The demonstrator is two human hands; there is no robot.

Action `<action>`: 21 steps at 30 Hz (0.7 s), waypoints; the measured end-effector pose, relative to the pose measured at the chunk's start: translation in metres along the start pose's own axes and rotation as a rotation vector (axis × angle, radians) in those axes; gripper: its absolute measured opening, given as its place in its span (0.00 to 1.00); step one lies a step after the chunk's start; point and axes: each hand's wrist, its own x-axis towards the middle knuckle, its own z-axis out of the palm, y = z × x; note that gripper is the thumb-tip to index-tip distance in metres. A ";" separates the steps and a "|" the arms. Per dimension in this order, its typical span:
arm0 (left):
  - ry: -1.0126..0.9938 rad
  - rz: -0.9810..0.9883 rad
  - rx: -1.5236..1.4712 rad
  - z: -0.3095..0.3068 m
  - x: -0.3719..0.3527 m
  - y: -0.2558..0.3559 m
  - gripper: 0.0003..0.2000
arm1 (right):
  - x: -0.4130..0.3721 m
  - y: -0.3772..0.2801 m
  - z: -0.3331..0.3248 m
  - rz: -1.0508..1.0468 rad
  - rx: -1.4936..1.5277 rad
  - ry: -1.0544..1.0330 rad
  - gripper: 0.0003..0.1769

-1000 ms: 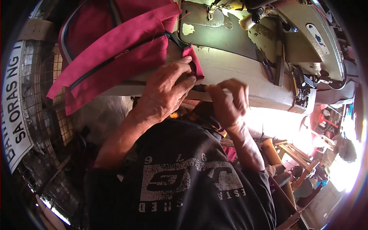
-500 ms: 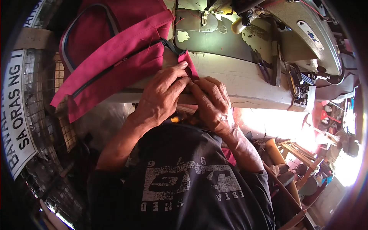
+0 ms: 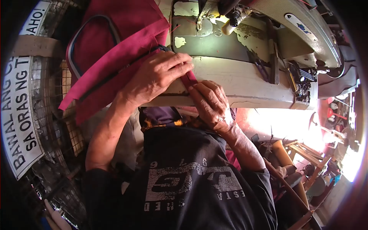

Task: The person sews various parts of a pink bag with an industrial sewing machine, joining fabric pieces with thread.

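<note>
Our left hand (image 3: 163, 73) has moved up from our right hand (image 3: 212, 100), baring the narrow red strip (image 3: 188, 79) between them; each pinches an end over the table (image 3: 237, 84). On it, red cloth (image 3: 132, 50) lies left, the sewing machine (image 3: 287, 27) and scissors (image 3: 259, 68) right. Around us: a sign (image 3: 22, 126) left, wooden pieces (image 3: 306, 153) right.

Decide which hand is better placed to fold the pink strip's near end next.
Probably the right hand: its fingers are at that end, while the left hand holds the strip farther up.
</note>
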 end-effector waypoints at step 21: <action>-0.114 0.031 0.073 -0.003 -0.017 0.012 0.20 | 0.010 -0.005 -0.009 0.016 0.055 -0.101 0.33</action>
